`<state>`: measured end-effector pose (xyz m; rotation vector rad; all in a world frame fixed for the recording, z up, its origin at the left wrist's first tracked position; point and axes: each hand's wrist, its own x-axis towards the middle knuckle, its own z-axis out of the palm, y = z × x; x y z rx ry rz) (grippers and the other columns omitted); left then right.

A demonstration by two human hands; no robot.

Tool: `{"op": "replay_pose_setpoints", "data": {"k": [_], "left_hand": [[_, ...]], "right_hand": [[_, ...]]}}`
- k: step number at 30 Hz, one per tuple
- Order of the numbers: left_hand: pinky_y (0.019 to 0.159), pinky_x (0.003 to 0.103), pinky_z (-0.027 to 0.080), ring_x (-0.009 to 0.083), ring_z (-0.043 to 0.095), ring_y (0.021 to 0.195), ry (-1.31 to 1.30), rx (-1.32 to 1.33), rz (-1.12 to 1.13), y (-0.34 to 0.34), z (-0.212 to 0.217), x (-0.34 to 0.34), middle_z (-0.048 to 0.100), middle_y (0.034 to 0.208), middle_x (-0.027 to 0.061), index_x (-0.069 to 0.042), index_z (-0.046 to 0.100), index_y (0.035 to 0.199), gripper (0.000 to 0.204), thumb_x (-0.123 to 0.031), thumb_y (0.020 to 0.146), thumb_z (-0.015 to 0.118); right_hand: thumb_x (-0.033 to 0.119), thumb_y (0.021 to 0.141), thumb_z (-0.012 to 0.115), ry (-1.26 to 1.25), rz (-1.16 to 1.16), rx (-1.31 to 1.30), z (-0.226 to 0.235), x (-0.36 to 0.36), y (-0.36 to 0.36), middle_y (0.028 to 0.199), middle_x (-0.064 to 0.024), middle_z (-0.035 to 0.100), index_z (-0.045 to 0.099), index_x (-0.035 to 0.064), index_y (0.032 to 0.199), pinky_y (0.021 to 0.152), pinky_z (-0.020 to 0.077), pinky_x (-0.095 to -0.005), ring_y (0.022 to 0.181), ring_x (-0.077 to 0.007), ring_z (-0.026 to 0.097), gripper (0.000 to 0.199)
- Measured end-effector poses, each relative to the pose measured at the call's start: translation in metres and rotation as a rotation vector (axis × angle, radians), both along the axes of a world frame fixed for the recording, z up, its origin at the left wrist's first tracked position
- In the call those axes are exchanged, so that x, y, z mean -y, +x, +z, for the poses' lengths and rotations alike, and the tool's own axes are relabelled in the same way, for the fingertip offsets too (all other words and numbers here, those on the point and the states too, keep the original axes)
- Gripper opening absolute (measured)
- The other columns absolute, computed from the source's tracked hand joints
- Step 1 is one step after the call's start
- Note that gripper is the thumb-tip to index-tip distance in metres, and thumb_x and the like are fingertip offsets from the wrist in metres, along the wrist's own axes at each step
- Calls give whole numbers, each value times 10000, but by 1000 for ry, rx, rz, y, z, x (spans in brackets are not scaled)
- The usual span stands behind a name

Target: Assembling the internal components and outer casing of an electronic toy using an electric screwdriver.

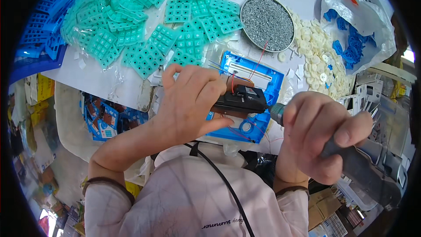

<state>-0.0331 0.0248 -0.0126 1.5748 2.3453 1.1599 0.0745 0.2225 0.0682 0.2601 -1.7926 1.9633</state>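
My left hand (188, 101) grips the end of a black plastic part (243, 98), thumb on the near side and fingers on the far side. Brown board and thin red and blue wires show around this part. Under it lies a blue plastic casing (275, 81) with its inside facing up. In my right hand (318, 134) is a grey electric screwdriver (366, 166), held sideways, its green-grey nose (277, 113) pointing left at the black part's right end. Whether the bit touches a screw there is hidden.
Beyond the casing stand a round tin of small screws (267, 24) and many teal rubber keypads (188, 39). Cream plastic discs (322, 61) and a bag with blue pieces (351, 44) lie at right. Left are a bin of blue units (103, 120) and blue casings (48, 15).
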Motion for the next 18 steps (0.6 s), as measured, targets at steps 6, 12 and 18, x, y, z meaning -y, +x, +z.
{"op": "replay_pose_setpoints", "data": {"k": [6, 12, 18], "left_hand": [[901, 485, 279, 231, 565, 972, -14, -70, -72, 1, -24, 0, 614, 1100, -11, -174, 619, 1148, 534, -326, 699, 864], [909, 485, 288, 208, 568, 954, -29, -16, -111, -4, -25, -3, 626, 1082, -22, -187, 639, 1186, 536, -323, 715, 855], [937, 490, 297, 186, 570, 954, -4, 2, -88, -5, -27, -5, 638, 1056, -41, -194, 650, 1147, 499, -328, 712, 855]], "right_hand": [[318, 956, 714, 60, 16, 0, -13, 5, -5, 661, 43, 544, 467, 174, 1086, 584, 459, -334, 549, -125, 530, 314], [314, 957, 717, 62, -6, 16, -16, 9, -9, 659, 37, 549, 474, 168, 1084, 586, 463, -346, 552, -136, 538, 311], [292, 951, 725, 64, -2, 27, -19, 12, -14, 653, 28, 548, 479, 154, 1077, 574, 462, -349, 554, -149, 545, 309]]}}
